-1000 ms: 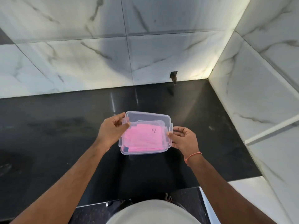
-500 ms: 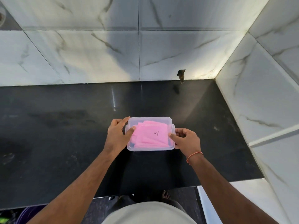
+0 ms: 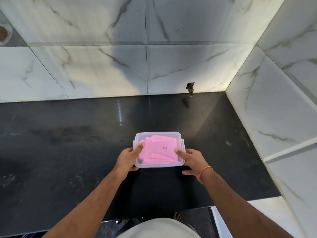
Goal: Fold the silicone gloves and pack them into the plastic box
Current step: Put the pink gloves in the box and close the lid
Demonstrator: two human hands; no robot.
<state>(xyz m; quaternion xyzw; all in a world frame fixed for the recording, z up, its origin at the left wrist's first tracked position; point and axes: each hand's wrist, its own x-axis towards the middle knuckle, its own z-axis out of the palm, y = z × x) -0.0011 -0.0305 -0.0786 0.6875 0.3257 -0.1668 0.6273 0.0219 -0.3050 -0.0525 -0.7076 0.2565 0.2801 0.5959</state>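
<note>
Low in the middle of the frame, the left hand [image 3: 127, 158] and right hand [image 3: 192, 160] gripped the plastic box [image 3: 158, 164] by its sides, thumbs pressing its lid over the folded pink gloves [image 3: 158, 150]; light, probably slippery, best held by the rim

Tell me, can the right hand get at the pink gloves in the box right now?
Probably not directly: a clear lid appears to cover the plastic box, and the right hand presses on top of it, above the pink gloves.

The translucent lid [image 3: 158, 136] blurs the pink gloves [image 3: 159, 151]; their scribbled mark [image 3: 165, 148] is unreadable.
</note>
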